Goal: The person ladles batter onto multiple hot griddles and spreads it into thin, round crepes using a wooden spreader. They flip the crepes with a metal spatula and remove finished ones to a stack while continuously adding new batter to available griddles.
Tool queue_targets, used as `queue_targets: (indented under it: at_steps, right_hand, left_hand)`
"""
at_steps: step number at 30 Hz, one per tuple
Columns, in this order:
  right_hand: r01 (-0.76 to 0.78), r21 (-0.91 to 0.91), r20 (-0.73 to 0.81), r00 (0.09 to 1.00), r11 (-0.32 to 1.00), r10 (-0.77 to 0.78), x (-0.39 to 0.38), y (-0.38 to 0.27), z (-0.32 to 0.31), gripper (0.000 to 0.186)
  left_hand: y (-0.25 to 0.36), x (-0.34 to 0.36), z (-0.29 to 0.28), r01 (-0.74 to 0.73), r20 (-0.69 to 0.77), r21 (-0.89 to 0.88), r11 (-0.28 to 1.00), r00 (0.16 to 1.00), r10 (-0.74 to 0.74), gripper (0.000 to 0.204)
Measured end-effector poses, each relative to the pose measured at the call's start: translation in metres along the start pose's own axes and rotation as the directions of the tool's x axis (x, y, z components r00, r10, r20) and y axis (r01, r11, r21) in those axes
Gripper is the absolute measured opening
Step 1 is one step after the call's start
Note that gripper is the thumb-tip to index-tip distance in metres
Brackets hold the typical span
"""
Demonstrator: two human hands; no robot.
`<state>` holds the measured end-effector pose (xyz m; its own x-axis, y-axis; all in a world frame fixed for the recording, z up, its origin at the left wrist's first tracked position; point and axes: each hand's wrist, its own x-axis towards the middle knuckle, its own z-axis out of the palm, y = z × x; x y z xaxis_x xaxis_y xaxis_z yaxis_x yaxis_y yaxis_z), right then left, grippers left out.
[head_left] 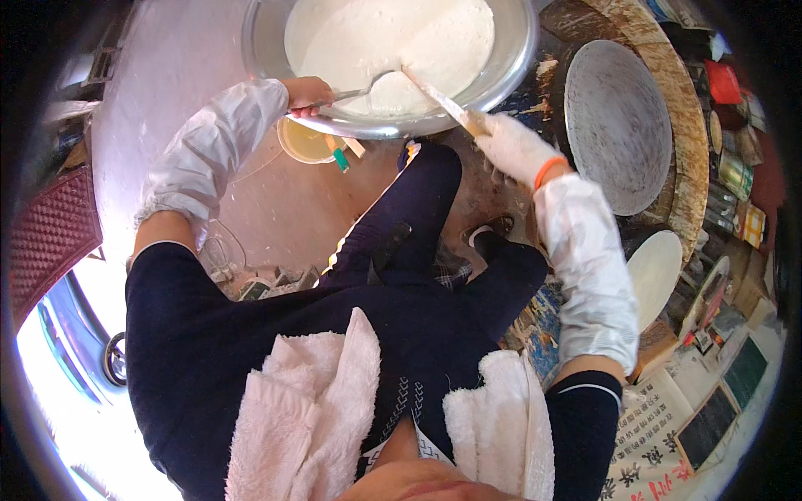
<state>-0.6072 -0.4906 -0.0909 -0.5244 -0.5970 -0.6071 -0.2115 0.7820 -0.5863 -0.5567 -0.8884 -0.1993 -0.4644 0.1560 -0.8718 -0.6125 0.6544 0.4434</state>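
Observation:
A wide metal basin (pixel 393 127) holds thick white batter (pixel 376 33). My bare left hand (pixel 309 94) is closed around the handle of a metal spoon (pixel 352 93), whose head rests at the near side of the batter. In a white glove with an orange band at the wrist, my right hand (pixel 511 147) grips a flat wooden stick (pixel 436 96) coated in batter. The stick's tip meets the batter just beside the spoon's head. White sleeve covers wrap both my forearms.
Right of the basin sits a large round griddle (pixel 618 125) within a worn, curved wooden rim (pixel 697 125). A pale round disc (pixel 656 275) lies nearer. Below the basin's left edge is a yellowish tub (pixel 302 144) with a green-ended tool (pixel 341 159). A woven brown chair back (pixel 54 234) stands left.

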Motion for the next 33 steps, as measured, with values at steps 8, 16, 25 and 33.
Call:
queue_targets:
  at_steps: [8, 16, 25, 33]
  right_hand:
    - [-0.35, 0.111, 0.361, 0.886, 0.93, 0.29, 0.0, -0.077, -0.042, 0.041]
    - [-0.356, 0.859, 0.321, 0.934, 0.367, 0.154, -0.045, -0.088, 0.031, 0.016]
    - [0.088, 0.989, -0.106, 0.982, 0.119, 0.155, -0.162, -0.194, 0.047, 0.028]
    - [0.586, 0.324, -0.789, 0.6, 0.743, -0.13, -0.163, -0.177, 0.009, 0.056]
  left_hand:
    - [-0.013, -0.027, 0.054, 0.226, 0.184, -0.703, 0.674, 0.974, -0.133, 0.024]
    - [0.048, -0.041, 0.163, -0.041, -0.075, -0.958, 0.283, 0.991, -0.11, 0.028]
    - [0.129, -0.093, 0.211, -0.88, -0.916, 0.09, 0.466, 0.111, 0.387, 0.029]
    - [0.18, -0.257, 0.113, -0.886, -0.805, -0.456, 0.084, 0.451, 0.385, 0.035]
